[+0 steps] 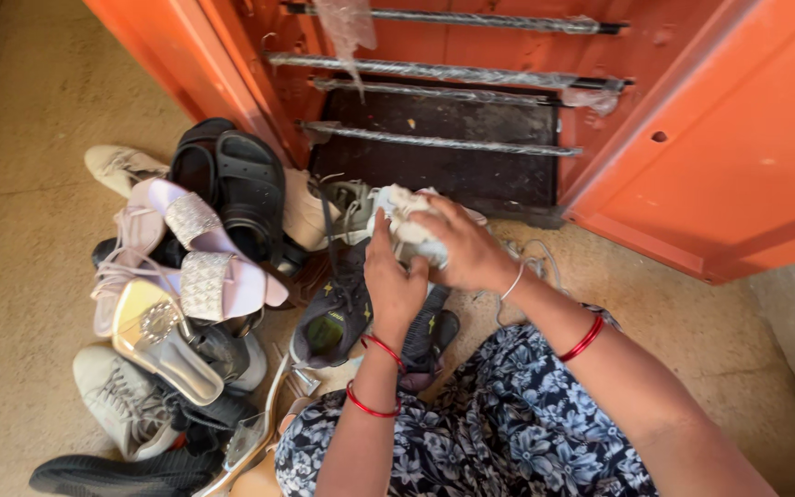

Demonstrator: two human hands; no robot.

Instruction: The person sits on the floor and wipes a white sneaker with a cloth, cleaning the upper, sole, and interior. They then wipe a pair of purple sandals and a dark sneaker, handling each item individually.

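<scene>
At frame centre, my left hand (394,287) and right hand (466,248) both grip a white sneaker (407,221); steadying it with closed fingers seems wise.

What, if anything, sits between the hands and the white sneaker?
Nothing visible. Both the left hand and the right hand already grip the white fabric sneaker, held above the dark grey lace-up sneaker in the floor pile.

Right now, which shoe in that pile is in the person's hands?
The white shoe, gripped by the left hand and right hand before the orange rack; all others lie untouched on the floor.
</scene>
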